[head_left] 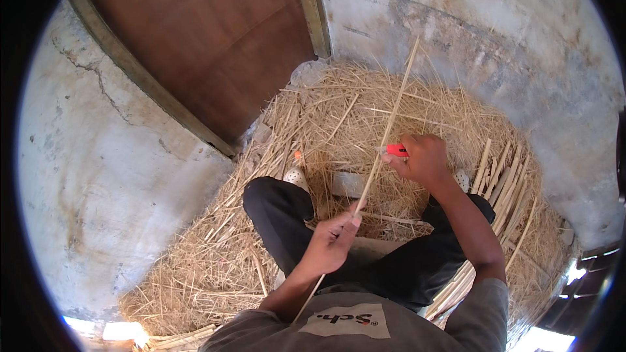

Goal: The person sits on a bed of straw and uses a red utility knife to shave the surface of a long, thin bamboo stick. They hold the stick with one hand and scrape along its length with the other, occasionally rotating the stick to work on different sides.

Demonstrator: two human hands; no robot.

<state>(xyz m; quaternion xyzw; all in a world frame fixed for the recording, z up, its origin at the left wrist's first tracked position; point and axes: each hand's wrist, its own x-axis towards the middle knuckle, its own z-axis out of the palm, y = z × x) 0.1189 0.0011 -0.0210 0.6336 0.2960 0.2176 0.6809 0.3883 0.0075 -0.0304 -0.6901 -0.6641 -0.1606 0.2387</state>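
Observation:
A long, thin pale strip of split bamboo or cane [393, 112] runs slantwise from beside my lap up toward the far wall. My left hand [331, 241] is closed around its lower part, above my left knee. In my right hand [422, 158] is a small red-handled utility knife [396, 150], gripped in closed fingers. The knife's short blade end meets the strip, farther up than the left hand. The strip's lower end passes under my left forearm and shows again by my shirt.
Loose shavings and straw-like scraps [228, 261] cover the floor around my legs. A bundle of pale strips [508, 182] lies at my right. Past my feet is a grey block [347, 184]. A brown door [208, 32] and stained walls [495, 85] enclose the corner.

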